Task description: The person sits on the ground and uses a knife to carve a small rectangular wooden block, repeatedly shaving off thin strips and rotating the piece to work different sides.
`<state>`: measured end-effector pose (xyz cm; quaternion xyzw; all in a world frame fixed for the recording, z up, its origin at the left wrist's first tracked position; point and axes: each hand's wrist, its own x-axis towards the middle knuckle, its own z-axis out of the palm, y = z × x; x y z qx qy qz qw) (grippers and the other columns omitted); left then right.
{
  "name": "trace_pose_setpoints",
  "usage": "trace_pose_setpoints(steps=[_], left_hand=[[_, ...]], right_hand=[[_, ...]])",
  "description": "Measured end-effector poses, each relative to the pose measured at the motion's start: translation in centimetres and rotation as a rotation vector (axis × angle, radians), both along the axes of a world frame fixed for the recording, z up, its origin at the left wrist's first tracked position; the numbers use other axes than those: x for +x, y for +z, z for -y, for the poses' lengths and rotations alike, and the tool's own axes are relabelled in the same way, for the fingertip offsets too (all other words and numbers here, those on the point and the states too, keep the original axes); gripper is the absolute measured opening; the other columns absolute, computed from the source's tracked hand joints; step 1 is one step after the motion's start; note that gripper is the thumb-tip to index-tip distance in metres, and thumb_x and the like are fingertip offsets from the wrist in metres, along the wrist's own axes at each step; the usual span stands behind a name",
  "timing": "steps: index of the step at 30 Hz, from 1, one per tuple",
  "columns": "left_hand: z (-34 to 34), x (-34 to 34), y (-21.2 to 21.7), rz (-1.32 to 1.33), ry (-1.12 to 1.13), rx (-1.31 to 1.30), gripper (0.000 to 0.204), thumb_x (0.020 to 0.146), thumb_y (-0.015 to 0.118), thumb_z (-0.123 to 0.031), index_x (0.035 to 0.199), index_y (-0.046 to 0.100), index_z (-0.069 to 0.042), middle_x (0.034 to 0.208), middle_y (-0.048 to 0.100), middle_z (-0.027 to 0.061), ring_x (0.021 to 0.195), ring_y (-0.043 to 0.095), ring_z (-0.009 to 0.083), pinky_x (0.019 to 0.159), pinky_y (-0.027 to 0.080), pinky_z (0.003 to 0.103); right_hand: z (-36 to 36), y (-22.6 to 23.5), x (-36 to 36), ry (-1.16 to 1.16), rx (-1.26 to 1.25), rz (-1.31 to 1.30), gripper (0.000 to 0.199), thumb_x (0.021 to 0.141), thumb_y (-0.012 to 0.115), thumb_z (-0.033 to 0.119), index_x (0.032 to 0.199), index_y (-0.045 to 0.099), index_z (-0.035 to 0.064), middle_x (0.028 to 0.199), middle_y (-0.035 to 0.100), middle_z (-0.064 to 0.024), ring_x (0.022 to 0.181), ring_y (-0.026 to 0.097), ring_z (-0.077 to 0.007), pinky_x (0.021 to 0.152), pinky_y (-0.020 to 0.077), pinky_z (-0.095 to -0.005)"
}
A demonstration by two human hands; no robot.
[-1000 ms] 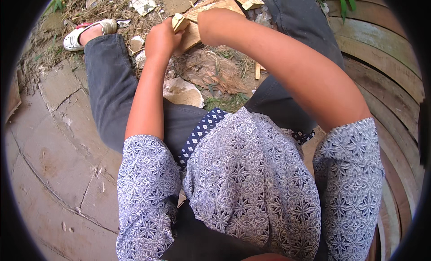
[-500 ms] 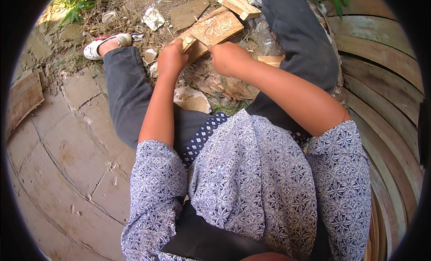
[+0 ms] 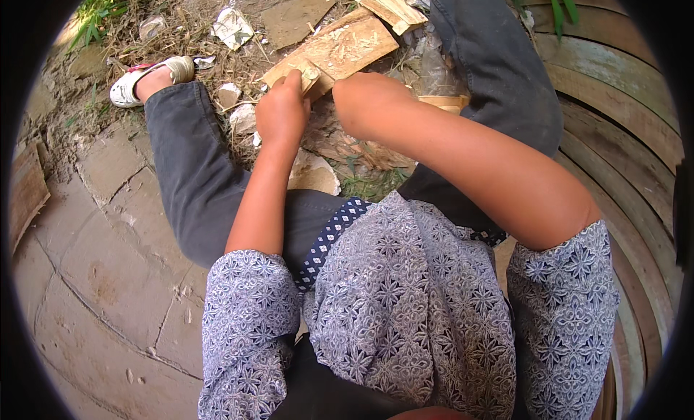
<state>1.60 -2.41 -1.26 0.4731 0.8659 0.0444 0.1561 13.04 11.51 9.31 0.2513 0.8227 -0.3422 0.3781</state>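
— Nearest? Left hand (image 3: 282, 113) clamped on the near corner of a flat wooden board (image 3: 340, 51); right hand (image 3: 365, 102) fisted beside it, grip hidden, cannot tell.

— Board's lie? Long axis running from near-left up to far-right, between the knees.

— Ground? Cracked stone paving (image 3: 101, 275), then dry straw and litter, outdoors.

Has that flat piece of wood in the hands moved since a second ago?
Cannot tell: the wooden slab sits lower in view, but so does the sandalled foot; the camera itself tilted.
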Motion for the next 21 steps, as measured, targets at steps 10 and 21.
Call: trace_pose_setpoints(steps=[10, 21], left_hand=[[-0.1, -1.0, -2.1, -0.105, 0.011, -0.031, 0.029, 0.076, 0.078, -0.012, 0.098, 0.060, -0.007, 0.091, 0.072, 0.0193, 0.081, 0.071, 0.0423, 0.071, 0.057, 0.052], [-0.9, -0.8, -2.4, -0.131, 0.026, -0.052, 0.026, 0.080, 0.078, -0.015, 0.097, 0.060, -0.007, 0.087, 0.072, 0.0199, 0.082, 0.072, 0.0413, 0.071, 0.057, 0.051]], right_hand=[[1.7, -3.8, -0.2, -0.114, 0.077, -0.099, 0.029, 0.092, 0.063, 0.013, 0.117, 0.074, 0.0046, 0.119, 0.074, -0.0147, 0.109, 0.073, -0.0314, 0.088, 0.0594, -0.0440], [1.4, -7.4, 1.4, -0.226, 0.058, -0.178, 0.030, 0.089, 0.063, 0.013, 0.116, 0.076, 0.0067, 0.117, 0.075, -0.0158, 0.111, 0.073, -0.0320, 0.090, 0.0591, -0.0439]])
